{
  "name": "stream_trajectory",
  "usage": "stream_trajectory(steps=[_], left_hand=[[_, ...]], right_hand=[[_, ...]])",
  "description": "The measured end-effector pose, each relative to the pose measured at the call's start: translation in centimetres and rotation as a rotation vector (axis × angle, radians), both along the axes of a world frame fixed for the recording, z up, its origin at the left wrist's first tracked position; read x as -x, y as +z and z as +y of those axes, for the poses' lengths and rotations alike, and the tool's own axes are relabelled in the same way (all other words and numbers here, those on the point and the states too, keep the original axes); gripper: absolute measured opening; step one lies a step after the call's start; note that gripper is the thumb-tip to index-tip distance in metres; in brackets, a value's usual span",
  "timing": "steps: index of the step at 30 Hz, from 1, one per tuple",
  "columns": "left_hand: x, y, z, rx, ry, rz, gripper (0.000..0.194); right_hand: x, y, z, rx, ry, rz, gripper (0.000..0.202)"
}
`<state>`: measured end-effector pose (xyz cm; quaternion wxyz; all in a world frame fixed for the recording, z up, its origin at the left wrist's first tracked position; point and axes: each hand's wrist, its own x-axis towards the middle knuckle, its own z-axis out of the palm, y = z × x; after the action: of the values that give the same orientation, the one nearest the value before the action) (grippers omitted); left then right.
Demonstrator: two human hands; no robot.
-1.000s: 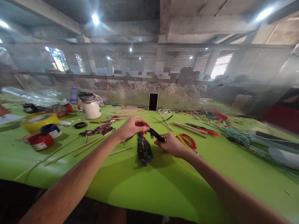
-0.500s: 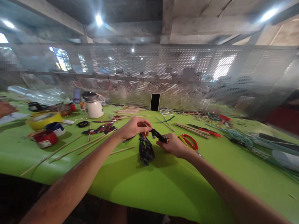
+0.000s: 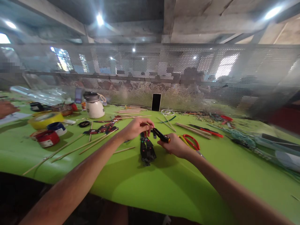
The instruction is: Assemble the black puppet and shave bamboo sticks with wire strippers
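Note:
My left hand (image 3: 139, 128) is closed, fingers bent over the top of a black jointed figure (image 3: 147, 150). The figure has two leg-like parts with small coloured marks; its upper end is hidden under the fingers. In my right hand (image 3: 174, 145) is a slim black tool with an orange patch (image 3: 160, 135). Its tip points up and left, meeting the left fingertips. Just right of that hand lie red-and-yellow-handled scissors (image 3: 193, 142). A second, dark red and black figure (image 3: 103, 128) rests on the green table (image 3: 122, 184) beyond my left forearm.
Long thin sticks (image 3: 70, 153) lie on the left, near a yellow tape roll (image 3: 45, 120), a red jar (image 3: 48, 138) and a white jug (image 3: 94, 107). A phone-like screen (image 3: 156, 102) stands against the mesh panel. Another person's hand (image 3: 8, 109) is at far left.
The view has shifted slightly. The left fingers have bent a little at the tool's tip; both hands keep their holds.

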<state>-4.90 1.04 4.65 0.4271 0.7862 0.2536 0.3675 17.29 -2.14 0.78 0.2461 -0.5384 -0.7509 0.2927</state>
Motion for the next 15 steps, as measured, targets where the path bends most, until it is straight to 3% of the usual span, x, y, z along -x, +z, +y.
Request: stream_trajectory(steps=[15], left_hand=[[-0.35,-0.21,-0.03,0.009,-0.003,-0.007,0.016]], right_hand=[[-0.15,-0.03,0.08,0.017,-0.007,-0.012,0.035]])
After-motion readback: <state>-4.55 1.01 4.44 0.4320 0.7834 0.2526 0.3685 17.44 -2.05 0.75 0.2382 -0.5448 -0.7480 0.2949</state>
